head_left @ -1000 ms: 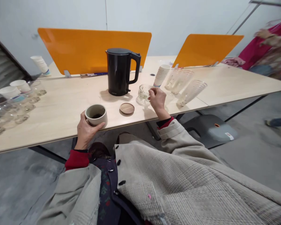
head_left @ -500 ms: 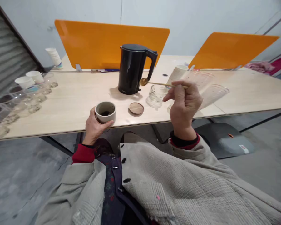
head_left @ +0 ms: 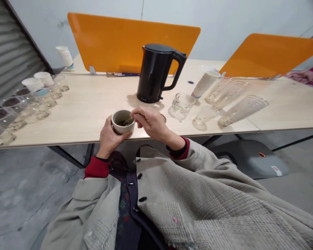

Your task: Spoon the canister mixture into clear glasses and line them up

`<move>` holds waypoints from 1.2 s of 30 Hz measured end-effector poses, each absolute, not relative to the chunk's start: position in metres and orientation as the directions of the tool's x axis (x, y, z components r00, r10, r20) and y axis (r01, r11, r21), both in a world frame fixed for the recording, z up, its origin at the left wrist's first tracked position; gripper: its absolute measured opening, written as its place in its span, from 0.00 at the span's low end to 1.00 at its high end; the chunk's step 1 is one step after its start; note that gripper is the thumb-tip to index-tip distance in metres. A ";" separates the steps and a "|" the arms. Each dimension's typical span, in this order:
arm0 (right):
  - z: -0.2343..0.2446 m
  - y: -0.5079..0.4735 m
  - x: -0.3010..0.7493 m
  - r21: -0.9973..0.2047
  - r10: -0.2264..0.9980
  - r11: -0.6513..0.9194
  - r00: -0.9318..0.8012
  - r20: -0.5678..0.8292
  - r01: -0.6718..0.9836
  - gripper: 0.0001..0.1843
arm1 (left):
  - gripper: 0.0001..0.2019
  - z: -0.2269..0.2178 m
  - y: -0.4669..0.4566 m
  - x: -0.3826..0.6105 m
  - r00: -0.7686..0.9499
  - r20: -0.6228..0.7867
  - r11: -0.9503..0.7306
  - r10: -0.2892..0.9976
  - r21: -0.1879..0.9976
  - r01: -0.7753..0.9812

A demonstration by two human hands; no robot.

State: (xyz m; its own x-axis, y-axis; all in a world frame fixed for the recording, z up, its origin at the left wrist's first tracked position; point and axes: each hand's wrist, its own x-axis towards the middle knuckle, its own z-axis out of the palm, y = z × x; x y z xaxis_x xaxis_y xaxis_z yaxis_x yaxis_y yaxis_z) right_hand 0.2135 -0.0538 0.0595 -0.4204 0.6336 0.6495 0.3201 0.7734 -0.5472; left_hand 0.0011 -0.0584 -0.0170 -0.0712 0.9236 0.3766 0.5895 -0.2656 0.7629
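Observation:
A light grey canister with dark contents stands at the table's front edge, and my left hand wraps round its side. My right hand pinches the handle of a gold spoon, whose bowl end dips inside the canister and cannot be made out. Partly hidden behind my right hand is a round wooden lid. A black electric kettle stands behind the canister. To the right of the kettle is a ribbed glass cup.
Several glass cups and paper cups line the table's left end. At the right are a paper cup stack, a tilted glass stack and a small glass. Orange dividers rise at the back; a dark stool stands below.
My right hand has moved left and down with the spoon, from the air near the kettle into the canister. My left hand still holds the canister. The view has shifted slightly.

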 end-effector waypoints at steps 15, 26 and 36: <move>0.054 -0.044 0.215 -0.867 0.846 0.493 -0.276 0.457 0.076 0.21 | 0.48 -0.018 -0.058 0.001 -0.055 0.394 -0.289 0.918 0.755 0.589; 0.054 -0.040 0.232 -0.891 0.899 0.431 -0.011 0.437 -0.142 0.22 | 0.49 -0.021 -0.056 -0.001 -0.060 0.408 -0.310 0.911 0.774 0.553; 0.057 -0.026 0.237 -0.839 0.838 0.542 0.104 0.536 -0.044 0.22 | 0.48 -0.017 -0.059 0.000 -0.049 0.394 -0.295 0.918 0.760 0.579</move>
State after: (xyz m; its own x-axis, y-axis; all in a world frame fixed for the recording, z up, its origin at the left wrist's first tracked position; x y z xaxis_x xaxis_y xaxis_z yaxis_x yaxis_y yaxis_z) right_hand 0.2367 -0.0264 0.0566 0.1036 0.8380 0.5357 -0.0444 0.5420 -0.8392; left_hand 0.0002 -0.0585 -0.0166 -0.0488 0.9179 0.3939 0.5790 -0.2954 0.7600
